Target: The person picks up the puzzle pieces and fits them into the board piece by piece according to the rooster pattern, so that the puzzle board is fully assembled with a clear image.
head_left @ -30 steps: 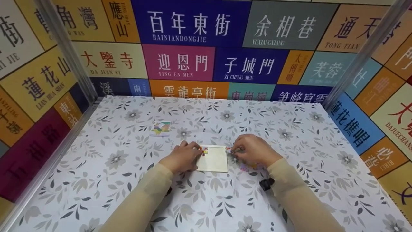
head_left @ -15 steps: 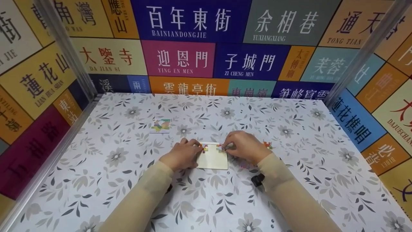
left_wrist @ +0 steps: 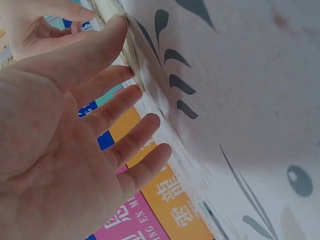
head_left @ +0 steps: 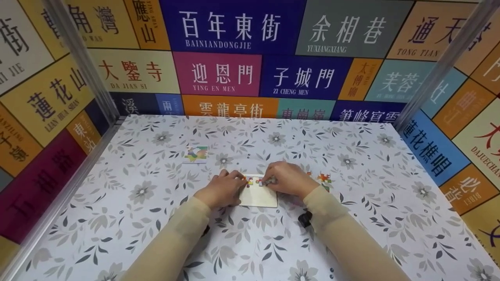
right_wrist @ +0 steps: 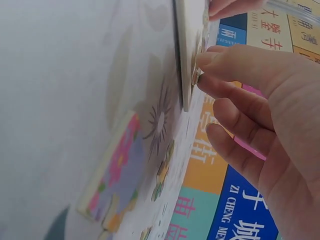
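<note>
- Here the left hand [head_left: 222,190] rests at the left edge of a pale puzzle board [head_left: 258,197], which lies flat on the flowered tablecloth [head_left: 125,218] near the middle of the table.
- In the left wrist view its fingers [left_wrist: 131,102] are straight and slightly spread, their tips against the board's edge; they curl round nothing.
- The right hand [head_left: 286,180] sits over the board's upper right part and pinches a small coloured puzzle piece [head_left: 261,182] between thumb and fingertips, down at the board's surface.
- In the right wrist view the fingertips [right_wrist: 212,62] meet right at the board's rim, the other fingers loosely curled beside them.
- Another piece [head_left: 247,181] is already on the board near its top left corner, just beside the left hand's fingertips.
- Loose pieces [head_left: 323,178] lie on the cloth just right of the right hand; one flat, pink and purple piece [right_wrist: 117,170] shows close up in the right wrist view, near the board.
- A small picture card [head_left: 196,154] lies apart, up and to the left of the board.
- Panels with street names [head_left: 234,35] wall in the table on three sides.
</note>
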Demonstrator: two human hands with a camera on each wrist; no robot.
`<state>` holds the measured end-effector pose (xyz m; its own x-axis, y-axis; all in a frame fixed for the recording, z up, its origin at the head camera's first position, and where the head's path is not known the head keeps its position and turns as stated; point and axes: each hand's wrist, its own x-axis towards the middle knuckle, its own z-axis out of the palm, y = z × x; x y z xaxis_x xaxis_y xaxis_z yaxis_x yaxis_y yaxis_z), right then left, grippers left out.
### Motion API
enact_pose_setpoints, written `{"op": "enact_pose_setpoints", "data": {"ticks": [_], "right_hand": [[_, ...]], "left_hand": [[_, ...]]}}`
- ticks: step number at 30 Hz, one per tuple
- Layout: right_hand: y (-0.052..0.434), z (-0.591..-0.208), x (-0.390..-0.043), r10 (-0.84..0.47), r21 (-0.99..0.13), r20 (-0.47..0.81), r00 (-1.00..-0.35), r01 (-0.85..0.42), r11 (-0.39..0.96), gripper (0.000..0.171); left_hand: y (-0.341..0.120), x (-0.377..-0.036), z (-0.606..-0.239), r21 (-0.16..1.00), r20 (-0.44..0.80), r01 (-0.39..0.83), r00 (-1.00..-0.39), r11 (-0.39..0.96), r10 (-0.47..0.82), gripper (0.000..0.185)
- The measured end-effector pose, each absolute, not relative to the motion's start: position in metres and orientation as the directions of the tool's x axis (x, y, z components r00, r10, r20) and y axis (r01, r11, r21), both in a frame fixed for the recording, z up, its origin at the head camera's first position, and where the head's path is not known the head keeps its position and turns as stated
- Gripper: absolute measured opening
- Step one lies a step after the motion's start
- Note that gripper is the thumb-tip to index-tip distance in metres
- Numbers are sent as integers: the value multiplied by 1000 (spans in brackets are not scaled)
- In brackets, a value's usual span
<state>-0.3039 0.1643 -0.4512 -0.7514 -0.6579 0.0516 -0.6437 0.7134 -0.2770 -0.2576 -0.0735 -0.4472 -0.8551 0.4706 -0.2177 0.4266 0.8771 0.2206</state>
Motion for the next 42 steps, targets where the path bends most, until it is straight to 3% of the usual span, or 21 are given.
{"op": "enact_pose_setpoints", "data": {"ticks": [12, 20, 33, 42], "right_hand": [[153, -456, -306, -694, -248, 91, -715, -691, 679, 14], [153, -461, -308, -733, -158, 152, -663, -749, 644, 13], [144, -456, -301, -688, -169, 132, -714, -700, 694, 8], [142, -456, -300, -694, -163, 132, -707, -706, 689, 9]], "left_hand": [[-73, -257, -447, 209, -218, 435, -852, 876, 476, 58], [-73, -256, -447, 187, -183, 453, -856, 871, 484, 55], [-73, -258, -449, 205, -202, 430, -860, 879, 468, 57], [-73, -258, -448, 241, -198, 415, -864, 877, 463, 55]]}}
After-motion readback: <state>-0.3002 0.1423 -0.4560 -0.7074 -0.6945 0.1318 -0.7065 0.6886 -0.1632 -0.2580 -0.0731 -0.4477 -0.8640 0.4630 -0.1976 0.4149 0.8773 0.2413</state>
